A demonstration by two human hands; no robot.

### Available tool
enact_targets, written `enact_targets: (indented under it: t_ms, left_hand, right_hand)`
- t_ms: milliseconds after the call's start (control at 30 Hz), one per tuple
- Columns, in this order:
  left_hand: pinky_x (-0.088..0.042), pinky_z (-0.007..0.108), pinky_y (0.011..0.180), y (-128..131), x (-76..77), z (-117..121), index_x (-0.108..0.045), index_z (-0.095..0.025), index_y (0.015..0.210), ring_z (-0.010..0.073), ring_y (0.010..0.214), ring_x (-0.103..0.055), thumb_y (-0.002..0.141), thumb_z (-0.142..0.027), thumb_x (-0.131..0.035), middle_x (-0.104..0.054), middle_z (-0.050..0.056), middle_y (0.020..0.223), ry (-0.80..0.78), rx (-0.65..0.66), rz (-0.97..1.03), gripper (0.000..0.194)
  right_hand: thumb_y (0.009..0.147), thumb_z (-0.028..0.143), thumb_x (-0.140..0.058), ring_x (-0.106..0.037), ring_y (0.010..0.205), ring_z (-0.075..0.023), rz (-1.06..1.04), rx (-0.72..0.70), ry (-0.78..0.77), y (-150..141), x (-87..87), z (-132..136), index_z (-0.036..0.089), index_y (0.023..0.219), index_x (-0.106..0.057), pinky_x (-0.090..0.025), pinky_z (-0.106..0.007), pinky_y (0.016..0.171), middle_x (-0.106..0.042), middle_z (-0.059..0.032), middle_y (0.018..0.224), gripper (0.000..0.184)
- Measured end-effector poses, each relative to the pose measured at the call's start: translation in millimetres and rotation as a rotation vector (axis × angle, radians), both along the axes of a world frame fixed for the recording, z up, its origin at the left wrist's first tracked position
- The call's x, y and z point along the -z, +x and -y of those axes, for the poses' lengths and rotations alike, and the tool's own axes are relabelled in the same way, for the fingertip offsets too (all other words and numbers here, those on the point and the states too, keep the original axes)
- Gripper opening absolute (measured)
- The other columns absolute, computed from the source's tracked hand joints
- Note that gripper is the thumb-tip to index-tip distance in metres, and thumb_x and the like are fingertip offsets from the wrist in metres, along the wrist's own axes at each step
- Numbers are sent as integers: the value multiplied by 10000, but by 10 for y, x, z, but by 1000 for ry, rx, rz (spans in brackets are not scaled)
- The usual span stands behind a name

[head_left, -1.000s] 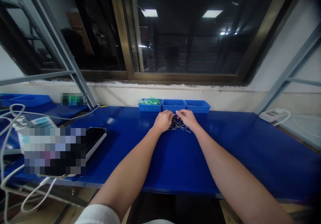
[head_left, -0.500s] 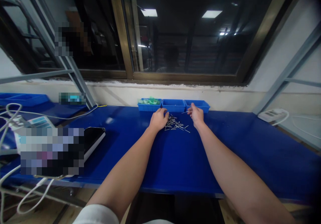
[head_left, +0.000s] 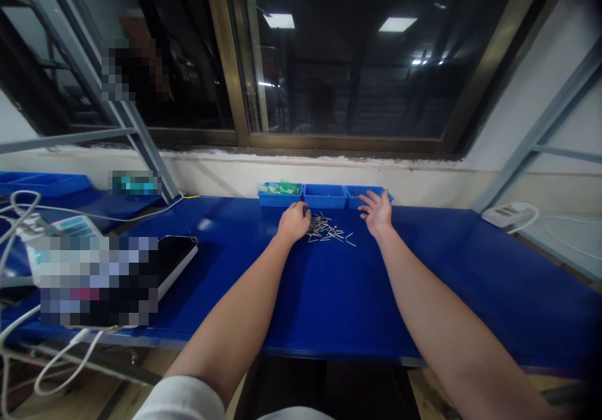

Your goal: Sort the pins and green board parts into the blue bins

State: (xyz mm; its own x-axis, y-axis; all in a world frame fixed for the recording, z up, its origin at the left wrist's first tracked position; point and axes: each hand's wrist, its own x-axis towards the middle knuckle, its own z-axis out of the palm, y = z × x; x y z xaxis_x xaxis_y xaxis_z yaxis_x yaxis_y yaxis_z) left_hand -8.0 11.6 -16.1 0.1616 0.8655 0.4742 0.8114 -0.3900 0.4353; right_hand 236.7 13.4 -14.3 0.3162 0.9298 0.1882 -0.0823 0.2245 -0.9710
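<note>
A small pile of thin metal pins [head_left: 329, 230] lies on the blue table [head_left: 329, 288], in front of three small blue bins. My left hand [head_left: 293, 220] rests at the pile's left edge with its fingers curled down onto the pins; what it holds, if anything, is hidden. My right hand [head_left: 376, 210] hovers over the right bin [head_left: 369, 195] with its fingers spread and nothing in them. The left bin [head_left: 280, 194] holds green parts, and the middle bin [head_left: 325, 195] stands between the two.
A black flat device [head_left: 174, 259] and white cables [head_left: 28, 219] sit at the left of the table. A white power strip [head_left: 510, 214] lies at the right. A dark window and a white sill run behind the bins.
My right hand carried a pin from the pile to the right bin and opened over it. My left hand stayed at the pile's left edge.
</note>
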Motion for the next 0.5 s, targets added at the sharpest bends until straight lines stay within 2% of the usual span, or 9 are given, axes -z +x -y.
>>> enact_targets:
  t_ms: [100,200,300,367,433,500]
  left_hand:
    - [-441,318,869,-9,7,-15,-569,-181,1043,203,936,-584,842,-283,-422,-601,89,1043,-10,0,-8,268]
    - [-441,320,874,-17,4,-21,-573,-184,1040,205,943,-581,837,-273,-422,-599,88,1038,-11,1,-14,268]
    - [-437,317,887,-20,-7,-15,-582,-192,1033,204,947,-579,831,-265,-426,-599,83,1030,-18,-1,-23,266]
    - [-436,319,891,-19,-16,-6,-591,-195,1022,207,944,-579,827,-266,-431,-598,82,1026,-25,0,-26,262]
    - [-435,324,893,-19,-25,4,-600,-194,1008,210,938,-579,824,-266,-434,-598,83,1020,-26,3,-26,258]
    - [-434,322,893,-19,-33,15,-605,-194,998,208,938,-577,823,-265,-434,-598,83,1018,-24,5,-25,255]
  right_hand:
    - [767,709,-69,-548,543,-131,-39,44,-26,6,28,-25,143,1096,-548,-320,-228,374,-629,-159,1023,812]
    - [768,689,-171,-518,492,-125,42,178,-75,-28,50,-37,131,947,-602,-320,-229,384,-656,-133,836,728]
    - [721,535,-462,-554,567,-161,347,354,-113,-33,7,-14,149,781,-643,-389,-253,478,-652,-93,705,431]
    - [636,367,-593,-586,662,-202,626,367,-152,22,-80,26,168,693,-658,-425,-283,572,-654,-79,685,217]
    - [590,265,-625,-600,691,-227,838,336,-242,129,-197,84,170,702,-672,-437,-314,614,-652,-87,688,154]
    - [574,237,-646,-613,730,-248,975,313,-349,252,-301,151,158,716,-672,-451,-333,626,-648,-111,712,165]
